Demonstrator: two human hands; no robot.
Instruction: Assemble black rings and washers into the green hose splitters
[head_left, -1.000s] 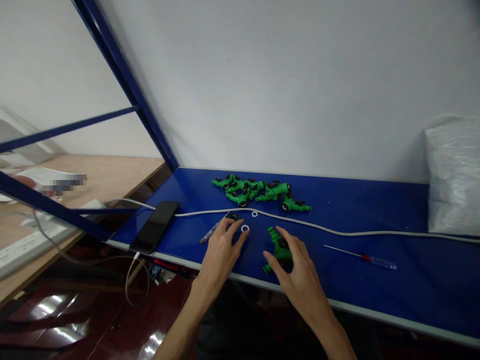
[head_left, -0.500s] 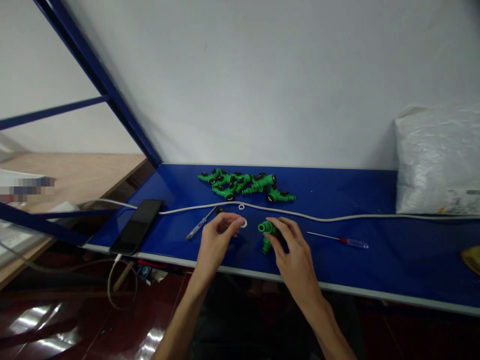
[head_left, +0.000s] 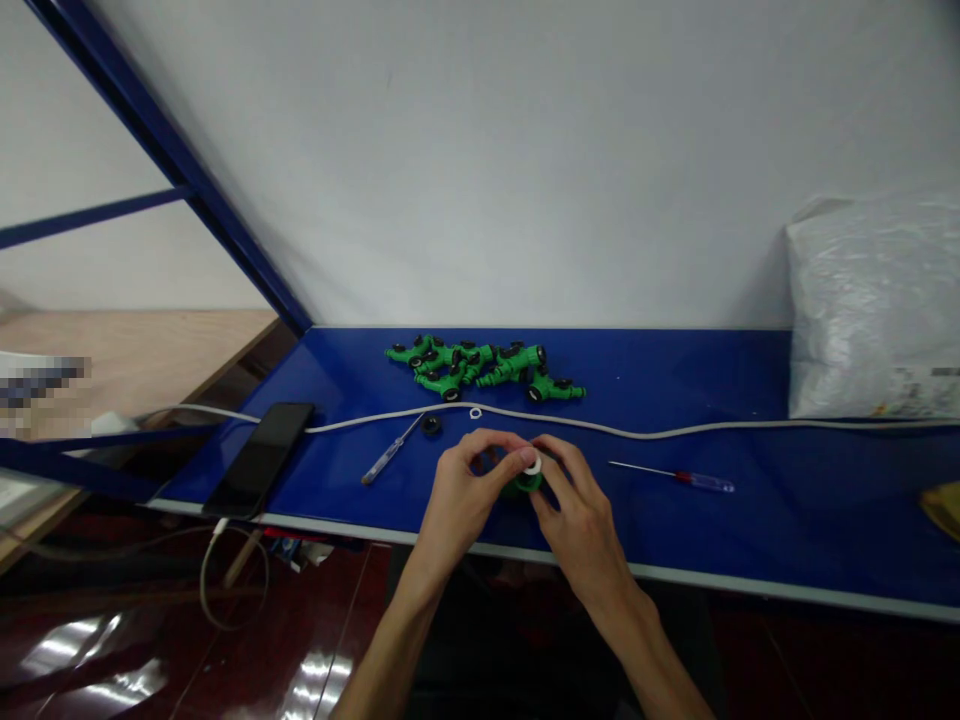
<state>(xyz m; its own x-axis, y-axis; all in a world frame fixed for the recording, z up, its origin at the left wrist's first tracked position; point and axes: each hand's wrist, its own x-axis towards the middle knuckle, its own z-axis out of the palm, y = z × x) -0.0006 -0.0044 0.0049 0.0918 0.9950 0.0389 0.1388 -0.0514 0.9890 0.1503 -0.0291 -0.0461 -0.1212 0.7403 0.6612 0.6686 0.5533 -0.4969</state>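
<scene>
My right hand [head_left: 577,505] grips a green plastic hose connector [head_left: 529,483] near the front edge of the blue table; the fingers hide much of it. Closed in a pinch, my left hand [head_left: 480,480] holds a white ring washer [head_left: 533,464] at the connector's open end. Whether the washer is seated there I cannot tell. Beyond the hands lie a second small white ring [head_left: 475,413] and a black round cap [head_left: 430,425]. Several green hose connectors with black parts [head_left: 517,362] are heaped farther back.
A clear-handled screwdriver [head_left: 386,458] lies on the left, another screwdriver [head_left: 701,482] on the right. A pale cable [head_left: 645,436] crosses the blue table [head_left: 810,520]. A black phone [head_left: 262,455] rests at the left edge, and a plastic-wrapped package [head_left: 862,310] stands at right.
My left hand has moved right with the white washer, bringing it to the connector in my right hand. The black cap is now uncovered. The view has shifted slightly.
</scene>
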